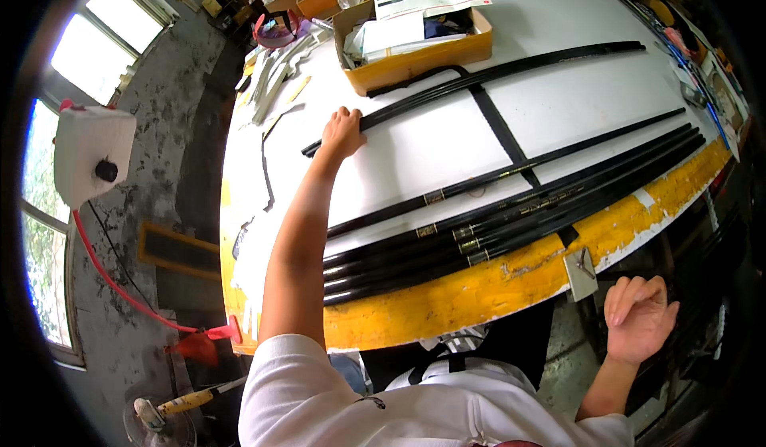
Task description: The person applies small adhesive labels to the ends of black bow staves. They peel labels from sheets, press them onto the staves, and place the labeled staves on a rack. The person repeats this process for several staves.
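Observation:
My left hand [343, 132] reaches across the white-topped table, its fingers closed over the left part of a far bundle of slim black rods [495, 74]. The rods lie slantwise, their left tips poking out past my hand. Closer to me, several more black rods [519, 205] with gold markings lie side by side along the near edge. A single marked black rod [558, 149] rests just beyond them. A dark strip [499, 126] runs beneath the rods. My right hand [641, 319] hangs off the near right edge, fingers loosely bent, nothing visible in it.
A cardboard box [415, 60] of papers and odds and ends stands at the back. White strips [279, 76] are piled at the back left. The table's worn yellow edge [447, 295] curves before me, with a pale square plate [581, 275] at it. Tools line the right side.

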Demonstrator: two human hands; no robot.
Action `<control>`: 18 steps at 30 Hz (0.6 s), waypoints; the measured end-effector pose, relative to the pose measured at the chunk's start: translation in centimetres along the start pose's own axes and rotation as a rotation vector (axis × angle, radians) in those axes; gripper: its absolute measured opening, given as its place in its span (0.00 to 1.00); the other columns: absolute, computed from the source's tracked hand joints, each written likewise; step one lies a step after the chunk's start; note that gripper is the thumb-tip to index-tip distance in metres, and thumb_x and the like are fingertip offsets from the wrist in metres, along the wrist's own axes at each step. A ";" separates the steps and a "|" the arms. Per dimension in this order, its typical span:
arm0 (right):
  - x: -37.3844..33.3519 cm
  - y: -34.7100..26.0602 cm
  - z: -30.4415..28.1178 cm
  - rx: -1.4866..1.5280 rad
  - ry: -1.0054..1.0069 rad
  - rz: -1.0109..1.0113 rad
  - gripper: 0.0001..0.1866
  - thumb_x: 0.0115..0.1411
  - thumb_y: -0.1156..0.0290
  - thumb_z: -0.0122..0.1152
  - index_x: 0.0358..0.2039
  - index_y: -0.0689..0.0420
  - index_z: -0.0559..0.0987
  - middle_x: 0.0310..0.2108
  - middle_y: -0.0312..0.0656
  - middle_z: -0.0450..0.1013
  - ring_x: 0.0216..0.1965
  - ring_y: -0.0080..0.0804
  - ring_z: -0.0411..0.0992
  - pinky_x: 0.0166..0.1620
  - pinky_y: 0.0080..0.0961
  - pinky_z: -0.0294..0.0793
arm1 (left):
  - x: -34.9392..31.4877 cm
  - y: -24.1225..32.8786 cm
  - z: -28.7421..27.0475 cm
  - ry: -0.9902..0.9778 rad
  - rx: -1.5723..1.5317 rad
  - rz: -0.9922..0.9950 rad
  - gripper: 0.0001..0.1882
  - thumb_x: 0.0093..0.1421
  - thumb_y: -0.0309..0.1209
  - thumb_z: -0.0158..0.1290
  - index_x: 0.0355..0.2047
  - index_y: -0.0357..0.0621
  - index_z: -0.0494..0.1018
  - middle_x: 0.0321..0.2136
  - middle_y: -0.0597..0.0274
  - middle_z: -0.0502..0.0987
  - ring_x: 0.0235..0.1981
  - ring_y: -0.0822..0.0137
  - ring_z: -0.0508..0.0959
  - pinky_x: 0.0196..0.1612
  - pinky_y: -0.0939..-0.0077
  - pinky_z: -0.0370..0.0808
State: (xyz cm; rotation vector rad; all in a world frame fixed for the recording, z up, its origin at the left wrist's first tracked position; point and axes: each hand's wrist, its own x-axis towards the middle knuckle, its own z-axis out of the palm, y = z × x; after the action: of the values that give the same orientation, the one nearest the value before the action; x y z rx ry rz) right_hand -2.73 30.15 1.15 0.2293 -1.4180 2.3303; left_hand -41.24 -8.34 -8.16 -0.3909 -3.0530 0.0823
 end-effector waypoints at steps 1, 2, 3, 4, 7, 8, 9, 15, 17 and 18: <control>-0.1 0.4 -0.7 0.010 0.059 0.017 0.27 0.68 0.45 0.35 0.30 0.58 0.69 0.15 0.41 0.64 0.16 0.27 0.58 0.19 0.22 0.57 | 0.1 0.2 -0.3 -0.063 0.019 -0.013 0.28 0.47 0.32 0.60 0.50 0.43 0.66 0.50 0.52 0.68 0.53 0.52 0.68 0.53 0.62 0.70; -0.1 0.8 -1.1 0.021 0.117 0.035 0.26 0.68 0.46 0.35 0.29 0.57 0.69 0.14 0.40 0.62 0.16 0.26 0.56 0.19 0.22 0.56 | 0.2 -0.2 0.2 0.019 0.067 0.062 0.20 0.50 0.30 0.57 0.44 0.41 0.66 0.44 0.50 0.72 0.48 0.51 0.73 0.47 0.59 0.73; 0.0 1.2 -1.3 0.038 0.149 0.040 0.26 0.68 0.47 0.35 0.29 0.57 0.69 0.14 0.39 0.61 0.15 0.26 0.55 0.19 0.22 0.56 | 0.3 0.0 0.0 0.032 0.027 0.052 0.18 0.51 0.30 0.55 0.42 0.40 0.66 0.40 0.50 0.73 0.45 0.50 0.74 0.46 0.58 0.73; 0.1 1.6 -1.5 0.055 0.180 0.047 0.25 0.68 0.47 0.35 0.29 0.57 0.69 0.14 0.39 0.61 0.15 0.26 0.55 0.18 0.22 0.55 | 0.4 0.2 -0.3 0.044 -0.013 0.041 0.16 0.52 0.29 0.54 0.40 0.40 0.65 0.37 0.49 0.74 0.42 0.49 0.75 0.44 0.57 0.74; 0.5 2.4 -1.7 0.088 0.208 0.060 0.25 0.68 0.47 0.35 0.29 0.56 0.68 0.13 0.38 0.60 0.15 0.26 0.55 0.18 0.21 0.54 | -0.1 0.3 -2.0 0.195 0.013 0.096 0.10 0.55 0.28 0.51 0.36 0.41 0.64 0.29 0.49 0.77 0.33 0.48 0.78 0.35 0.53 0.74; 0.6 2.5 -1.7 0.091 0.208 0.062 0.25 0.67 0.47 0.35 0.29 0.56 0.68 0.13 0.38 0.60 0.15 0.26 0.55 0.18 0.21 0.54 | 0.2 -0.1 -2.6 0.203 0.030 0.100 0.10 0.55 0.28 0.51 0.35 0.41 0.63 0.29 0.50 0.77 0.32 0.48 0.78 0.33 0.54 0.74; 0.7 2.7 -1.8 0.078 0.204 0.065 0.25 0.67 0.47 0.35 0.29 0.56 0.68 0.13 0.38 0.60 0.15 0.26 0.55 0.18 0.21 0.54 | 0.4 -1.0 -3.3 0.210 0.049 0.096 0.11 0.55 0.29 0.52 0.35 0.41 0.63 0.29 0.50 0.77 0.31 0.48 0.78 0.32 0.54 0.74; 0.8 3.5 -2.4 0.048 0.238 0.071 0.24 0.67 0.47 0.36 0.30 0.55 0.68 0.13 0.38 0.60 0.16 0.26 0.55 0.18 0.21 0.54 | 3.5 -4.4 -6.4 0.354 0.143 0.114 0.10 0.55 0.28 0.53 0.35 0.43 0.64 0.27 0.52 0.75 0.29 0.47 0.77 0.30 0.54 0.73; 0.8 3.8 -2.7 0.058 0.256 0.068 0.24 0.67 0.47 0.36 0.30 0.55 0.68 0.14 0.38 0.60 0.16 0.26 0.55 0.18 0.22 0.54 | 4.4 -5.9 -6.6 0.366 0.155 0.093 0.09 0.56 0.29 0.52 0.35 0.44 0.64 0.27 0.52 0.77 0.30 0.47 0.78 0.30 0.55 0.74; 0.8 3.9 -2.9 0.049 0.273 0.066 0.24 0.67 0.48 0.36 0.30 0.55 0.68 0.14 0.38 0.60 0.16 0.26 0.55 0.18 0.22 0.54 | 5.0 -6.5 -6.5 0.386 0.152 0.045 0.09 0.56 0.28 0.52 0.34 0.43 0.65 0.27 0.51 0.78 0.30 0.47 0.79 0.31 0.55 0.74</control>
State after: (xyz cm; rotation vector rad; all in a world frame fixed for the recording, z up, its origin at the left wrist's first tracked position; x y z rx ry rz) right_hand -4.89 31.30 -3.10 -0.1203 -1.2530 2.3437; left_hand -47.28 -13.10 -0.99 -0.4108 -2.6385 0.2132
